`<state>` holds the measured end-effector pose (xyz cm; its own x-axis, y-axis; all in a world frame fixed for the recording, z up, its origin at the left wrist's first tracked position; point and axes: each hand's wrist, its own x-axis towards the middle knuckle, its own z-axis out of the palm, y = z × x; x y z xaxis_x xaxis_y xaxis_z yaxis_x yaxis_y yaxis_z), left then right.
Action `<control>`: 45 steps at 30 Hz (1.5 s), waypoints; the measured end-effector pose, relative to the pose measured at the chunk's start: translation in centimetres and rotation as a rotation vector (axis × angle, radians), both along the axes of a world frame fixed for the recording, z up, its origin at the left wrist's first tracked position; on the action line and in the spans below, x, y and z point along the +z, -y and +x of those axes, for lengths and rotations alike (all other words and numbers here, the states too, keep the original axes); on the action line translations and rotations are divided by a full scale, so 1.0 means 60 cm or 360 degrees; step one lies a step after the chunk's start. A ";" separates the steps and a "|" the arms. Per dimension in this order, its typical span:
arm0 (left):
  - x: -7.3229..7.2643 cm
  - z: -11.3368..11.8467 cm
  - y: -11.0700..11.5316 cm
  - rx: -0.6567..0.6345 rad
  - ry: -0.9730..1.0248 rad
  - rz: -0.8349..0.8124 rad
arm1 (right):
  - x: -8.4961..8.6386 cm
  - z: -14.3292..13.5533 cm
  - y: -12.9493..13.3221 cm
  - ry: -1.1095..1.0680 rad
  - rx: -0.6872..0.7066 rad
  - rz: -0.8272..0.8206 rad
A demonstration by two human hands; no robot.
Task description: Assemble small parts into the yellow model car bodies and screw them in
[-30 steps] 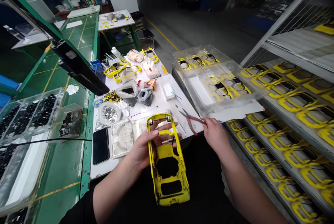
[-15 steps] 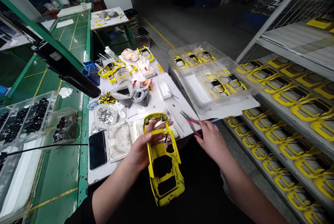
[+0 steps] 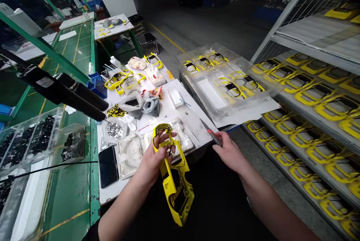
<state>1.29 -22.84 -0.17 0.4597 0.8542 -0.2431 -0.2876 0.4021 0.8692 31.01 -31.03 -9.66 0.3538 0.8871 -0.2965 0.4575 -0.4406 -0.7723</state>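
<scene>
A yellow plastic car-body frame (image 3: 168, 184) with window openings is gripped near its upper end by my left hand (image 3: 153, 158), thumb on top and fingers reaching through the openings. It hangs tilted over my dark clothing. To the right, my right hand (image 3: 230, 149) is closed on red-handled pliers (image 3: 213, 134), whose narrow jaws point up and left over the table's right edge. Metal tweezers (image 3: 191, 131) lie on the white table between the hands. A whitish mould block (image 3: 182, 136) sits partly behind the frame, another mould (image 3: 129, 157) left of my left hand.
A phone (image 3: 108, 167) lies at the table's left edge. Bags of small parts (image 3: 115, 129) stand farther back. A clear tray (image 3: 213, 111) of yellow bodies overlaps the table's right side. A black lamp or tool (image 3: 64, 91) juts in from the left. Racks (image 3: 303, 110) stand right.
The yellow frame has turned onto its side in my left hand. The pliers now appear edge-on with handles together, and my right hand has closed round them. The view has shifted slightly.
</scene>
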 end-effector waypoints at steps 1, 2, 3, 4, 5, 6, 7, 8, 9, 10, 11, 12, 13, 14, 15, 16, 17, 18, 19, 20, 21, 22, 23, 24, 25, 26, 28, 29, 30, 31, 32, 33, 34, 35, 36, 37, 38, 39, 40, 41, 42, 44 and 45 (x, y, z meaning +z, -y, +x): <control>0.001 0.001 0.001 -0.0010 -0.0021 0.0017 | 0.005 -0.006 0.000 -0.0102 0.0026 0.0066; 0.000 0.002 0.003 -0.0024 -0.0041 0.0038 | 0.012 -0.013 0.001 -0.0197 0.0064 0.0131; -0.003 0.003 0.004 -0.0044 -0.0060 0.0066 | 0.020 -0.021 0.001 -0.0296 0.0108 0.0197; -0.006 0.002 0.005 -0.0069 -0.0080 0.0102 | 0.030 -0.029 0.002 -0.0398 0.0157 0.0253; -0.010 0.002 0.006 -0.0094 -0.0098 0.0143 | 0.041 -0.037 0.003 -0.0489 0.0206 0.0299; -0.013 0.002 0.007 -0.0118 -0.0118 0.0185 | 0.053 -0.044 0.003 -0.0556 0.0256 0.0340; -0.016 0.002 0.008 -0.0139 -0.0144 0.0218 | 0.064 -0.050 0.004 -0.0591 0.0305 0.0371; -0.017 0.002 0.009 -0.0154 -0.0172 0.0241 | 0.075 -0.056 0.004 -0.0585 0.0352 0.0387; -0.017 0.002 0.010 -0.0161 -0.0199 0.0255 | 0.085 -0.061 0.004 -0.0539 0.0392 0.0388; -0.016 0.003 0.011 -0.0170 -0.0224 0.0263 | 0.094 -0.065 0.004 -0.0469 0.0421 0.0376; -0.013 0.004 0.012 -0.0178 -0.0244 0.0270 | 0.102 -0.069 0.004 -0.0410 0.0436 0.0357; -0.010 0.005 0.013 -0.0184 -0.0260 0.0275 | 0.108 -0.073 0.004 -0.0376 0.0442 0.0336; -0.007 0.006 0.014 -0.0186 -0.0270 0.0279 | 0.113 -0.077 0.003 -0.0368 0.0442 0.0321; -0.004 0.007 0.016 -0.0187 -0.0280 0.0284 | 0.117 -0.080 0.002 -0.0373 0.0441 0.0321; -0.001 0.008 0.017 -0.0187 -0.0296 0.0289 | 0.121 -0.084 0.000 -0.0380 0.0440 0.0335; 0.002 0.010 0.018 -0.0183 -0.0312 0.0298 | 0.124 -0.086 -0.002 -0.0381 0.0441 0.0358; 0.004 0.011 0.020 -0.0176 -0.0329 0.0308 | 0.127 -0.089 -0.004 -0.0371 0.0441 0.0387; 0.007 0.013 0.021 -0.0176 -0.0345 0.0316 | 0.129 -0.091 -0.006 -0.0356 0.0439 0.0414; 0.011 0.015 0.022 -0.0177 -0.0355 0.0320 | 0.131 -0.092 -0.008 -0.0347 0.0435 0.0433; 0.015 0.017 0.023 -0.0178 -0.0359 0.0320 | 0.133 -0.093 -0.010 -0.0348 0.0430 0.0443; 0.020 0.019 0.024 -0.0183 -0.0356 0.0316 | 0.136 -0.094 -0.011 -0.0365 0.0427 0.0444; 0.025 0.021 0.024 -0.0193 -0.0353 0.0310 | 0.138 -0.094 -0.012 -0.0396 0.0425 0.0435; 0.030 0.023 0.024 -0.0206 -0.0354 0.0306 | 0.139 -0.095 -0.012 -0.0435 0.0422 0.0420; 0.035 0.025 0.025 -0.0219 -0.0360 0.0310 | 0.141 -0.096 -0.011 -0.0475 0.0418 0.0404; 0.040 0.027 0.025 -0.0231 -0.0372 0.0321 | 0.143 -0.098 -0.010 -0.0500 0.0410 0.0392; 0.044 0.029 0.025 -0.0242 -0.0387 0.0338 | 0.144 -0.099 -0.008 -0.0503 0.0402 0.0386; 0.050 0.032 0.025 -0.0252 -0.0420 0.0380 | 0.146 -0.101 -0.005 -0.0434 0.0379 0.0401; 0.051 0.034 0.026 -0.0256 -0.0437 0.0397 | 0.148 -0.101 -0.003 -0.0383 0.0368 0.0412; 0.053 0.035 0.027 -0.0256 -0.0456 0.0408 | 0.149 -0.100 -0.002 -0.0348 0.0361 0.0419; 0.053 0.036 0.028 -0.0254 -0.0478 0.0412 | 0.151 -0.099 -0.002 -0.0344 0.0361 0.0417; 0.054 0.037 0.029 -0.0250 -0.0502 0.0411 | 0.154 -0.097 -0.002 -0.0370 0.0375 0.0406; 0.054 0.037 0.030 -0.0247 -0.0526 0.0408 | 0.158 -0.094 -0.003 -0.0411 0.0402 0.0389; 0.054 0.037 0.031 -0.0244 -0.0546 0.0403 | 0.163 -0.091 -0.004 -0.0447 0.0441 0.0369; 0.053 0.037 0.031 -0.0243 -0.0563 0.0395 | 0.168 -0.088 -0.006 -0.0459 0.0482 0.0353; 0.053 0.037 0.032 -0.0242 -0.0572 0.0389 | 0.173 -0.086 -0.007 -0.0426 0.0518 0.0334; 0.052 0.037 0.032 -0.0244 -0.0574 0.0385 | 0.178 -0.084 -0.009 -0.0343 0.0536 0.0314; 0.052 0.037 0.032 -0.0246 -0.0568 0.0382 | 0.183 -0.084 -0.011 -0.0225 0.0539 0.0292; 0.052 0.038 0.032 -0.0244 -0.0561 0.0379 | 0.187 -0.084 -0.012 -0.0098 0.0537 0.0268; 0.052 0.038 0.032 -0.0239 -0.0555 0.0376 | 0.191 -0.086 -0.013 0.0025 0.0533 0.0243; 0.053 0.039 0.032 -0.0232 -0.0553 0.0372 | 0.193 -0.087 -0.014 0.0133 0.0535 0.0220; 0.053 0.040 0.032 -0.0225 -0.0554 0.0367 | 0.194 -0.089 -0.015 0.0218 0.0544 0.0201; 0.054 0.041 0.032 -0.0215 -0.0567 0.0346 | 0.194 -0.092 -0.015 0.0335 0.0576 0.0174; 0.054 0.041 0.032 -0.0215 -0.0568 0.0332 | 0.194 -0.093 -0.015 0.0382 0.0590 0.0163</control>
